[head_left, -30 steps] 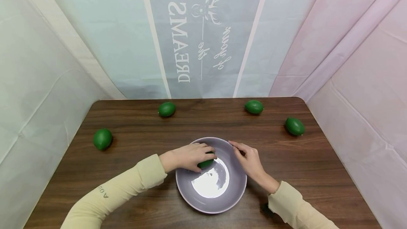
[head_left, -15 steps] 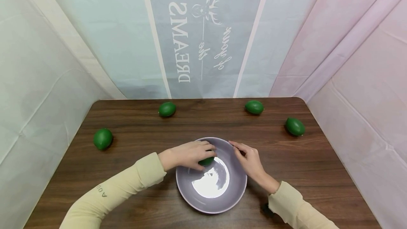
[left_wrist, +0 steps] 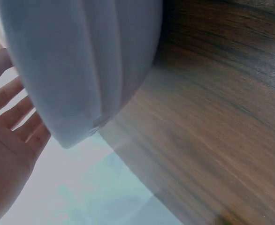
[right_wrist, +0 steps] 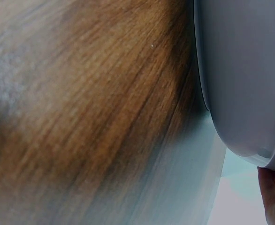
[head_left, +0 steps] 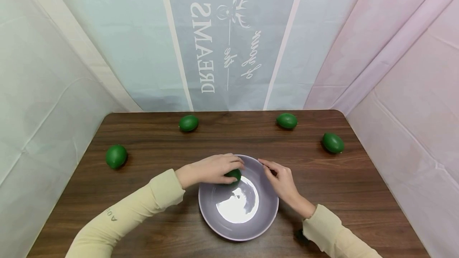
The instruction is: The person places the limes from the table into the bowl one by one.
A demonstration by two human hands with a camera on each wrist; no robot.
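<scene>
A lilac-grey bowl [head_left: 240, 232] stands near the front middle of the table in the head view. Over its far left rim, my left hand [head_left: 219, 169] holds a green lime [head_left: 234, 174] inside the bowl, fingers curved over the top and thumb on the near side. Most of that lime is hidden by the hand. My right hand [head_left: 281, 180] grips the bowl's far right rim between thumb and fingers. In the left wrist view the bowl's outer wall [left_wrist: 76, 70] covers the lime; in the right wrist view fingers [right_wrist: 272, 197] touch the rim.
Several other limes lie apart on the dark wooden table [head_left: 161, 146]: one far left [head_left: 116, 156], one back left [head_left: 188, 123], one back right [head_left: 287, 120], one at right [head_left: 333, 143]. Pale cloth walls [head_left: 143, 31] enclose the back and sides.
My left hand has shifted slightly away from me and up the bowl's far left side with the lime, its thumb now closer against it. The right hand and bowl stay put.
</scene>
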